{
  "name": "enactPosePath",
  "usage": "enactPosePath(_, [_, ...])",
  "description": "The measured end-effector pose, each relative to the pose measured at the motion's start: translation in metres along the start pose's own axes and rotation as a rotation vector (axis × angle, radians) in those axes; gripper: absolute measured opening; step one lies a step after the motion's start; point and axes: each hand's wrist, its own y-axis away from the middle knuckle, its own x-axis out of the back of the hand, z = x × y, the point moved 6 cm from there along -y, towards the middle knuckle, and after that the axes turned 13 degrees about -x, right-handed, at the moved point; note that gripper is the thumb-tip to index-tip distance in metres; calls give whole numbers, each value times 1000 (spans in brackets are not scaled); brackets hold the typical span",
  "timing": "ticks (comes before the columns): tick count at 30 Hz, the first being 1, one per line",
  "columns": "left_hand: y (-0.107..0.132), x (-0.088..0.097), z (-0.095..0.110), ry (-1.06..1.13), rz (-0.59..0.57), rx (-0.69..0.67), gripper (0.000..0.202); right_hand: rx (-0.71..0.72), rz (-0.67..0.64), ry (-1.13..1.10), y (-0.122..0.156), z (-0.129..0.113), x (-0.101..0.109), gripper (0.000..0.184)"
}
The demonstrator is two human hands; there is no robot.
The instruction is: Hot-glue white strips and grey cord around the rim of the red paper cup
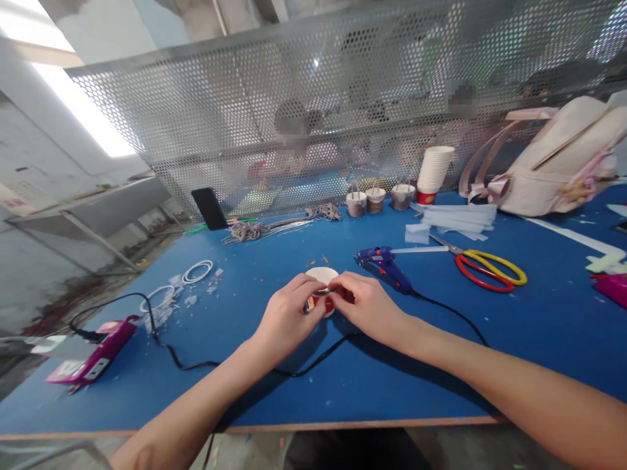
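Observation:
A small paper cup point(325, 274), white inside with a red printed side, stands on the blue table in front of me. My left hand point(292, 312) is at its near left side, thumb and fingers closed in a pinch. My right hand point(365, 303) pinches in the same way at the near right side. Between the fingertips, against the cup's rim, runs a thin grey-brown strand point(322, 292); its ends are hidden by my fingers. To the right of the cup lies a blue glue gun point(386, 266) with a clear glue stick in its back.
Red-and-yellow scissors point(490, 269) lie right of the glue gun. Behind are stacked paper cups point(435, 171), wrapped cups point(375, 199), clear strips point(455, 219), grey cord point(247, 230) and a phone point(209, 207). At left are white rings point(197, 271) and a purple power strip point(95, 352); a black cable crosses the table.

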Motion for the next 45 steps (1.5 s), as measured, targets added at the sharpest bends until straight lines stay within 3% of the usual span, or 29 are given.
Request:
enactPosePath(23, [-1,1,-4,32,44,82,10,26,54,-10,-1,10,3,7])
enactPosePath(26, [0,2,-9,58,47,149,10,34,58,-5,-1,9,4,7])
enactPosePath(33, [5,-1,-28,306,14,443,9,66,105,-19,2,6,9,8])
enactPosePath(45, [5,-4,-24,425,18,484,10,76,139,-4,3,3,11,10])
